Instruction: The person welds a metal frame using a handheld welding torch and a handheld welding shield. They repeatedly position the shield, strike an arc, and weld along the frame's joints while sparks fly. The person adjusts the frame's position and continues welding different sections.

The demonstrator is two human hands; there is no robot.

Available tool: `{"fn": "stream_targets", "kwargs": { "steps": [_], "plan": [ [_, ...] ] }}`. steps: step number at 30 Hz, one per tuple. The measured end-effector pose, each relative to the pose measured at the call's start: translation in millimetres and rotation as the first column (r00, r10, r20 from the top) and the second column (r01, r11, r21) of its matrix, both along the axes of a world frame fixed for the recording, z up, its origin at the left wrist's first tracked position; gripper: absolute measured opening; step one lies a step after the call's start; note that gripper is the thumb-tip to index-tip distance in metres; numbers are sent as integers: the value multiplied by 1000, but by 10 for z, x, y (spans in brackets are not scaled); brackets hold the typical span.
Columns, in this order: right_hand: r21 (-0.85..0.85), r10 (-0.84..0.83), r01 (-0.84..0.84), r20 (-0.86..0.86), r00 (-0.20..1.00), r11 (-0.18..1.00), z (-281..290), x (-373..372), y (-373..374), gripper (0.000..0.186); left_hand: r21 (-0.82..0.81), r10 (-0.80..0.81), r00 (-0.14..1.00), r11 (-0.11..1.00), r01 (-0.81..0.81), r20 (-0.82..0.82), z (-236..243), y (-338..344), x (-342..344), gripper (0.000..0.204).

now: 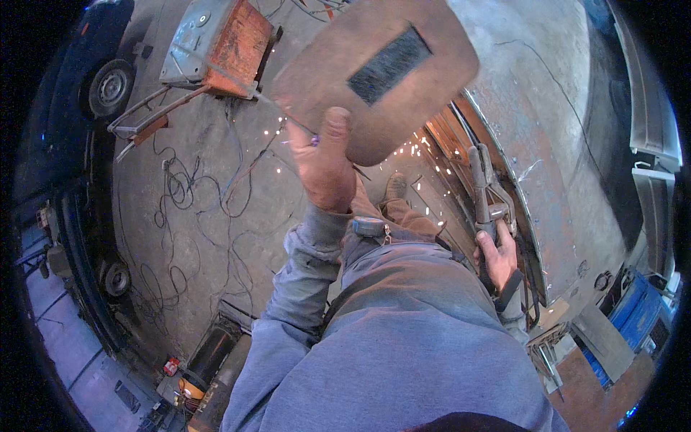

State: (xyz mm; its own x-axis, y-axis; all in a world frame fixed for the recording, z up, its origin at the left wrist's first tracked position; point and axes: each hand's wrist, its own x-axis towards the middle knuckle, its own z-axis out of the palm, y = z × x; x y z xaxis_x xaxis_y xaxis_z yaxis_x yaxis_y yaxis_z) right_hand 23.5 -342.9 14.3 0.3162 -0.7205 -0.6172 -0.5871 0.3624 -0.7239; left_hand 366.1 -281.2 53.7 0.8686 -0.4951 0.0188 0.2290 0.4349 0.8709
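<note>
My left hand is raised ahead of me, closed on a brown welding hand shield with a dark rectangular window. The shield is tilted and covers part of the view behind it. Low on the right, my right hand wraps around the grip of a grey metal tool that looks like a welding electrode holder. The tool lies over the edge of a metal-topped workbench. Bright sparks scatter below the shield, near my boot.
An orange and grey machine on a handled cart stands at the far left. Tangled cables cover the floor. A dark vehicle is on the left. Metal pieces and a blue object lie at the right. A black cylinder lies near left.
</note>
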Motion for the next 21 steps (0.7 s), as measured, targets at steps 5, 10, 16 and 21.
{"fn": "stream_targets", "kwargs": {
  "steps": [5, 10, 16, 21],
  "plan": [
    [-26, 25, -26, -57, 998, 999, -86, -58, 1, 55, -9, 31, 992, 999, -30, 123, -10, 32, 188, 62],
    [-24, 41, -41, -28, 999, 999, -49, 16, -28, 50, 47, -108, 994, 993, 106, 33, -7, 94, 26, 56],
    [17, 18, -17, -52, 999, 1000, -3, 78, -17, 43, 11, -392, 917, 919, 394, -75, -124, 100, -228, 59],
    [13, 19, -18, -68, 998, 1000, -32, 86, -34, 42, 28, -455, 883, 887, 461, -120, -34, 46, -319, 65]
  ]
}}
